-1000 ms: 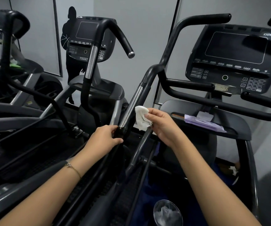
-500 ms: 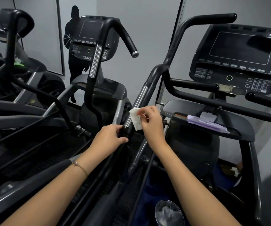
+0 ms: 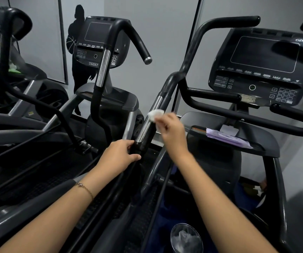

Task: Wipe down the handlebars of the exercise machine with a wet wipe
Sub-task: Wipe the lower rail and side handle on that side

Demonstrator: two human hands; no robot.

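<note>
A black handlebar (image 3: 187,59) with a chrome sensor strip (image 3: 149,119) rises from centre frame up to the right, on the exercise machine with the Cybex console (image 3: 262,64). My left hand (image 3: 121,156) grips the bar's black lower section just below the chrome strip. My right hand (image 3: 170,130), slightly blurred, presses a white wet wipe (image 3: 155,114) against the upper half of the chrome strip. The wipe is folded around the bar's right side.
A purple wipe packet (image 3: 227,137) lies on the machine's tray under the console. A second machine with its own handlebar (image 3: 103,68) stands to the left. A small bin with a plastic liner (image 3: 186,238) sits on the floor below. Grey walls behind.
My right hand has slid the wipe upward along the chrome strip, from near its lower end to its upper half. My left hand has kept its grip at the same spot.
</note>
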